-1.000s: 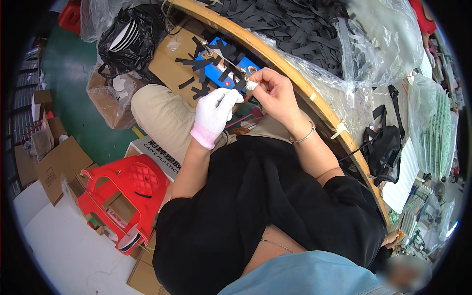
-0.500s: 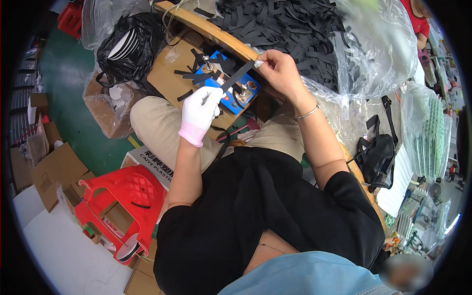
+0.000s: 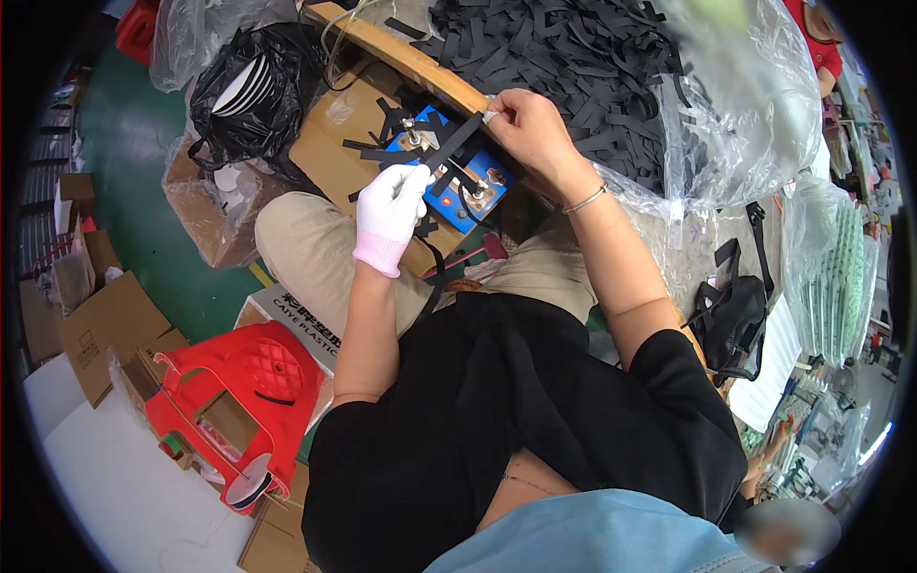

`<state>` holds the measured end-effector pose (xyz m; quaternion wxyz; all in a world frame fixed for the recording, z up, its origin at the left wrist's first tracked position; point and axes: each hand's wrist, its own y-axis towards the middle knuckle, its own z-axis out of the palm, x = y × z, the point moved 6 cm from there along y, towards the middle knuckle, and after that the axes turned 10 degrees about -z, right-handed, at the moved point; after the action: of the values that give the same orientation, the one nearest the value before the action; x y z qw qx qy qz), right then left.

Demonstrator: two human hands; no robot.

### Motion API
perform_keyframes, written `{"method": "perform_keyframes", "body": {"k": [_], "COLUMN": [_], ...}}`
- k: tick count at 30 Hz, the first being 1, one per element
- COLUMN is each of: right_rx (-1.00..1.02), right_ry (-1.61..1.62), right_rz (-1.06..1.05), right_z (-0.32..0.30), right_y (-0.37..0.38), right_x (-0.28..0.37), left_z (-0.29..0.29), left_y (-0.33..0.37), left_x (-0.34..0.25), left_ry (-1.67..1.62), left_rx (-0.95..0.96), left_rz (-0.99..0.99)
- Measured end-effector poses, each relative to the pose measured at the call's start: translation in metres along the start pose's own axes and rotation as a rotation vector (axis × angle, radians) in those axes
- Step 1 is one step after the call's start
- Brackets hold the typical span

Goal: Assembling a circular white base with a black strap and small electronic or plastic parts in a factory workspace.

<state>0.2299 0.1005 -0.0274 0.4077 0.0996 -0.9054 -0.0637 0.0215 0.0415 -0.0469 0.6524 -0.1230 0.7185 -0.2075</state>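
A black strap strip [image 3: 453, 142] is stretched between my two hands, above a blue box-shaped device [image 3: 460, 202] with metal fittings and a thin bar on its top. My left hand [image 3: 390, 205], in a white glove with a pink cuff, pinches the strip's near end. At the far end, my bare right hand [image 3: 527, 129] is closed on the strip, with something small and white at the fingertips. Several loose black strips [image 3: 387, 119] lie on and around the device, over a cardboard sheet [image 3: 334, 124].
A big heap of black strips [image 3: 573, 72] covers the table beyond its wooden edge [image 3: 406, 59], beside clear plastic sheeting [image 3: 755, 115]. A black bag [image 3: 731, 315] lies at right. To the left are a red stool [image 3: 258, 382], a carton [image 3: 205, 215] and a black plastic bag [image 3: 248, 105].
My right hand has shifted slightly left and up, and my left hand slightly right, with the strip still between them. The strip now lies lower over the device's bar.
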Motion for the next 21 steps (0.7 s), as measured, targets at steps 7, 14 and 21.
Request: {"method": "perform_keyframes", "body": {"k": [7, 14, 21], "right_rx": [0.009, 0.021, -0.069], "right_ry": [-0.03, -0.086, -0.067], "right_rz": [0.018, -0.009, -0.093], "right_z": [-0.001, 0.0, 0.001], "right_y": [0.001, 0.003, -0.001], "right_x": [0.004, 0.006, 0.003], "left_z": [-0.002, -0.002, -0.008], "left_y": [0.008, 0.016, 0.001], "left_x": [0.005, 0.017, 0.01], "left_ry": [-0.002, 0.021, -0.132], "left_rx": [-0.012, -0.023, -0.006], "left_rz": [-0.019, -0.032, -0.022]}}
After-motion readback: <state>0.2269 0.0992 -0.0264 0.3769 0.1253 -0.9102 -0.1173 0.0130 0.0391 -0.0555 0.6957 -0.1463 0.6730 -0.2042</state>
